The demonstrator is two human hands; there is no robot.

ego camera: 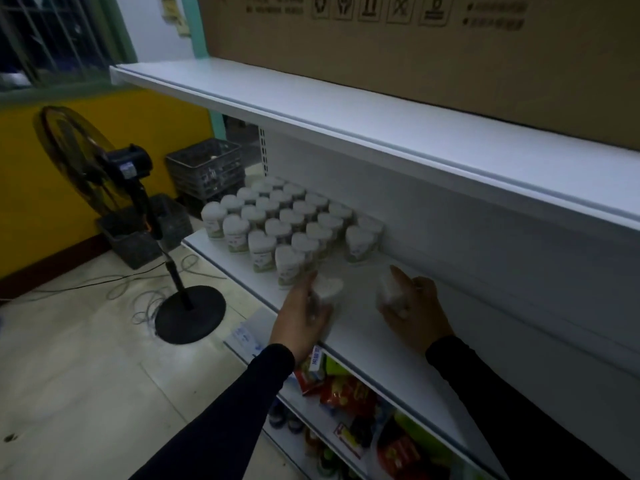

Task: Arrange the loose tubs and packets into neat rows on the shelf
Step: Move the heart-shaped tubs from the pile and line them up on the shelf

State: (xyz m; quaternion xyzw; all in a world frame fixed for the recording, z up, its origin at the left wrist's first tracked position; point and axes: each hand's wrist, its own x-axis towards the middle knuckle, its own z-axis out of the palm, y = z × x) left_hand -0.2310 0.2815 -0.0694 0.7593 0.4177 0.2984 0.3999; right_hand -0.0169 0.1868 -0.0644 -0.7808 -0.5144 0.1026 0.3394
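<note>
Mostly shelved, two tubs in hand

Left hand [304,320] is wrapped around a tub [327,289]; right hand [415,306] grips another tub [389,291]. Both sit on the shelf [363,337] just beside the block of rows [277,216]. Packets below look untouched.

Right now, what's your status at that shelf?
Left hand holds one tub. Right hand holds another. Rows stand just behind. Nothing blocking.

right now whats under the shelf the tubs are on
Under the white shelf holding the white tubs sits a lower shelf with red and green snack packets. The upper shelf's board and the left forearm cover the rest, so how far the packets run is hidden.
</note>
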